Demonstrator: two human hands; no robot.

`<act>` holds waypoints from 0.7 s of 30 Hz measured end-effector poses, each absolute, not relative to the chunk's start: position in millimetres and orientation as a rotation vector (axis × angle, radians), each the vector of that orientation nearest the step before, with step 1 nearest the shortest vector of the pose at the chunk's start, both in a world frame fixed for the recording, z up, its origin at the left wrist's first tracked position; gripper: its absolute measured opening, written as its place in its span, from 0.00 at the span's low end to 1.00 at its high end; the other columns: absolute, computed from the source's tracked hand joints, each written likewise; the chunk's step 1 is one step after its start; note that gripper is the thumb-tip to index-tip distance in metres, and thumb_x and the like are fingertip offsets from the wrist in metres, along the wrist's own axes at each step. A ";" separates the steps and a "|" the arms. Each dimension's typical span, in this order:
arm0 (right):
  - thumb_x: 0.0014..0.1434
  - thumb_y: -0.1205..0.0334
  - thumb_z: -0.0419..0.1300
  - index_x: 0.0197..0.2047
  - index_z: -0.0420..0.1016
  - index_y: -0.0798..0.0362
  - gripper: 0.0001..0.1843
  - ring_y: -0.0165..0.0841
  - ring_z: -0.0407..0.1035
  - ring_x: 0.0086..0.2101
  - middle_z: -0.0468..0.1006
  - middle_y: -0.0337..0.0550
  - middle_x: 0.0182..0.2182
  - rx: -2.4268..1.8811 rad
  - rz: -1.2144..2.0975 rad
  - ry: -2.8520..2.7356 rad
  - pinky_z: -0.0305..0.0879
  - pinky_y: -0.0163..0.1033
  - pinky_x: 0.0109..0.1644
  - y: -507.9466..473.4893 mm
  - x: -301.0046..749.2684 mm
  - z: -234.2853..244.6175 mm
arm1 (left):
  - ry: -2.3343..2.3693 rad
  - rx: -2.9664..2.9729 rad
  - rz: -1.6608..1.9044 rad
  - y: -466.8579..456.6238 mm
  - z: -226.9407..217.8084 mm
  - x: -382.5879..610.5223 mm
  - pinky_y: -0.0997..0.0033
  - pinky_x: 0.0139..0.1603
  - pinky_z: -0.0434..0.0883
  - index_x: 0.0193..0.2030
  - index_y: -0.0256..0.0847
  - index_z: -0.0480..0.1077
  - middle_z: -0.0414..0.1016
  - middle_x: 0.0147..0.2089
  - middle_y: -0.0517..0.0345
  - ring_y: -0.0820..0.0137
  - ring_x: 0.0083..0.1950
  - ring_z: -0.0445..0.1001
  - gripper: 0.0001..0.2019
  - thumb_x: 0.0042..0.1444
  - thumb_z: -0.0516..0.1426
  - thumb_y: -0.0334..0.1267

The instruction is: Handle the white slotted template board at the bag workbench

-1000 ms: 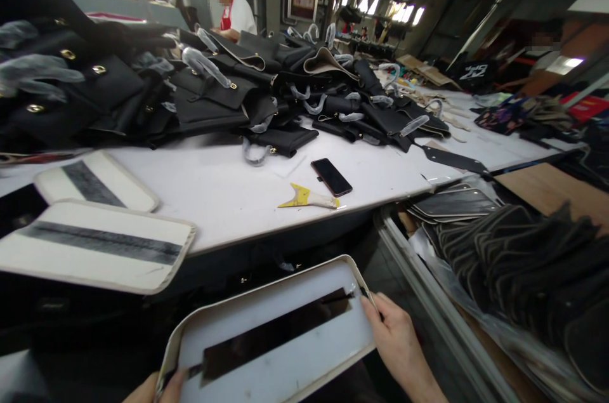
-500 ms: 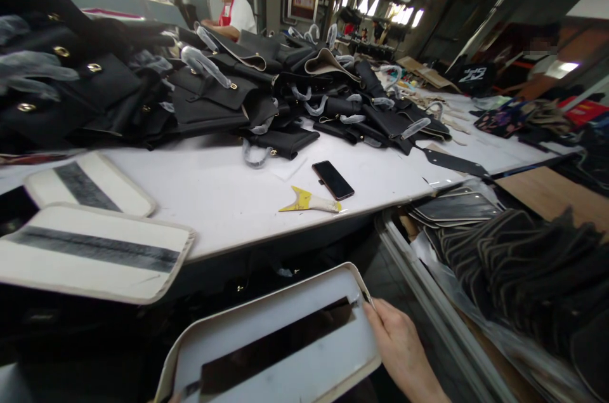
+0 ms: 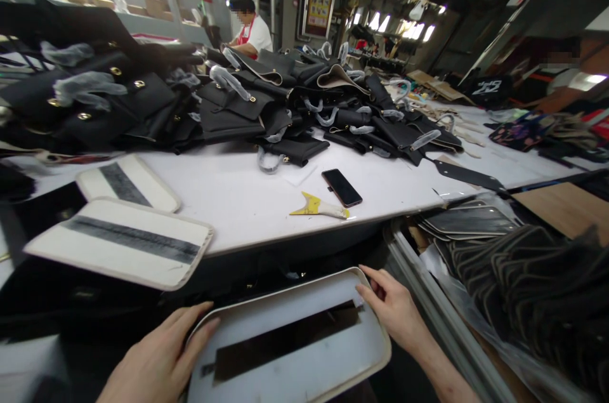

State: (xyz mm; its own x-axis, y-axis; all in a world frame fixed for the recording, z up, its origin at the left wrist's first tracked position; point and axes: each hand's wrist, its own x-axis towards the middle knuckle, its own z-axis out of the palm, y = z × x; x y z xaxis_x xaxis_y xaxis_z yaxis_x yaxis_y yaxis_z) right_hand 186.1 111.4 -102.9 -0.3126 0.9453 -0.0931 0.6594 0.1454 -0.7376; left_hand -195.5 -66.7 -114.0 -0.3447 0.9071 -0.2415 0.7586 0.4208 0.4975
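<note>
A white panel with rounded corners and a raised cream rim (image 3: 304,360) is held low in front of me, below the table edge. A long dark strip, perhaps an opening, runs along its middle. My left hand (image 3: 159,355) grips its upper left corner, thumb on the inner side and fingers along the rim. At the upper right corner my right hand (image 3: 392,304) pinches the rim, thumb inside. Two cream panels with black stripes, a front one (image 3: 143,228) and a rear one (image 3: 147,181), lie overlapping on the table to the left.
Black bags (image 3: 238,114) with plastic-wrapped handles are heaped across the white table (image 3: 257,200). A phone (image 3: 341,188) and a yellow forked tool (image 3: 316,205) lie near its front edge. Stacked dark panels (image 3: 514,276) fill a bin at right. Another person (image 3: 257,32) works behind the heap.
My left hand has come into view and now holds the panel's upper left corner. My right hand has shifted up along the right corner. The surroundings sit further right in view.
</note>
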 end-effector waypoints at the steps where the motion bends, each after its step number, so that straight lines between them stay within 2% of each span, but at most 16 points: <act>1: 0.60 0.49 0.59 0.51 0.78 0.51 0.21 0.35 0.64 0.32 0.68 0.39 0.30 -1.483 1.056 -2.051 0.60 0.39 0.38 120.9 182.9 -102.1 | 2.153 1.434 0.353 -59.4 -111.6 -197.5 0.62 0.56 0.72 0.54 0.49 0.72 0.75 0.56 0.57 0.59 0.55 0.75 0.24 0.60 0.46 0.55; 3: 0.60 0.51 0.59 0.42 0.81 0.51 0.15 0.35 0.66 0.33 0.72 0.40 0.31 -1.386 1.201 -2.074 0.60 0.39 0.39 135.4 177.9 -101.3 | 2.071 1.479 0.292 -49.4 -108.2 -200.5 0.61 0.59 0.69 0.52 0.48 0.73 0.76 0.53 0.56 0.60 0.55 0.74 0.23 0.60 0.44 0.51; 5: 0.60 0.51 0.60 0.35 0.81 0.52 0.14 0.36 0.67 0.34 0.74 0.41 0.31 -1.340 1.291 -2.060 0.61 0.39 0.39 141.7 176.9 -102.7 | 2.022 1.495 0.287 -45.1 -107.4 -201.6 0.62 0.59 0.68 0.51 0.48 0.73 0.76 0.52 0.56 0.61 0.54 0.74 0.22 0.61 0.43 0.50; 8: 0.57 0.48 0.63 0.42 0.81 0.52 0.17 0.38 0.69 0.38 0.76 0.43 0.36 -1.323 1.411 -1.935 0.63 0.40 0.43 136.1 182.7 -110.0 | 1.978 1.484 0.319 -44.4 -109.1 -200.4 0.64 0.57 0.68 0.49 0.49 0.73 0.76 0.50 0.57 0.63 0.53 0.74 0.21 0.63 0.43 0.50; 11: 0.62 0.39 0.54 0.54 0.75 0.51 0.28 0.41 0.71 0.45 0.78 0.47 0.43 -1.308 1.592 -1.677 0.66 0.44 0.49 118.4 191.2 -125.4 | 1.957 1.454 0.361 -44.6 -111.0 -198.9 0.68 0.56 0.68 0.48 0.49 0.73 0.76 0.48 0.57 0.64 0.52 0.74 0.21 0.63 0.44 0.52; 13: 0.62 0.32 0.47 0.53 0.76 0.52 0.35 0.43 0.74 0.42 0.80 0.49 0.41 -1.310 1.855 -1.292 0.69 0.47 0.47 105.1 194.5 -141.5 | 1.943 1.443 0.380 -44.1 -111.7 -199.6 0.69 0.55 0.69 0.48 0.48 0.73 0.76 0.47 0.57 0.64 0.51 0.75 0.21 0.62 0.45 0.53; 15: 0.58 0.29 0.51 0.44 0.80 0.54 0.36 0.44 0.75 0.36 0.81 0.50 0.35 -1.316 2.045 -0.922 0.70 0.48 0.43 93.8 194.9 -161.7 | 1.927 1.445 0.396 -43.3 -112.3 -201.3 0.69 0.55 0.69 0.47 0.48 0.74 0.76 0.46 0.57 0.63 0.51 0.74 0.20 0.62 0.46 0.53; 18: 0.54 0.33 0.60 0.38 0.80 0.53 0.30 0.41 0.75 0.33 0.81 0.47 0.31 -1.349 2.035 -0.797 0.71 0.44 0.39 83.7 192.8 -194.5 | 1.892 1.438 0.404 -42.3 -113.1 -204.1 0.70 0.55 0.69 0.47 0.47 0.74 0.76 0.46 0.57 0.63 0.51 0.74 0.20 0.62 0.46 0.54; 21: 0.60 0.37 0.56 0.39 0.77 0.53 0.26 0.33 0.73 0.30 0.79 0.42 0.31 -1.331 1.959 -0.802 0.71 0.41 0.38 81.7 191.8 -222.8 | 1.875 1.416 0.400 -41.8 -115.0 -205.8 0.70 0.55 0.68 0.47 0.47 0.73 0.76 0.46 0.57 0.63 0.51 0.74 0.20 0.62 0.46 0.54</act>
State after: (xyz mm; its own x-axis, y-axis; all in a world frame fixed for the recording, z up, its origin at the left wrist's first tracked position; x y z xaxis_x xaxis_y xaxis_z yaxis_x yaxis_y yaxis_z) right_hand 191.8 81.7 -222.8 -0.2912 0.7758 -0.5598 -0.1609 -0.6165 -0.7707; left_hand -205.8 -41.8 -115.0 -0.1166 0.9221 -0.3690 0.6911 0.3421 0.6366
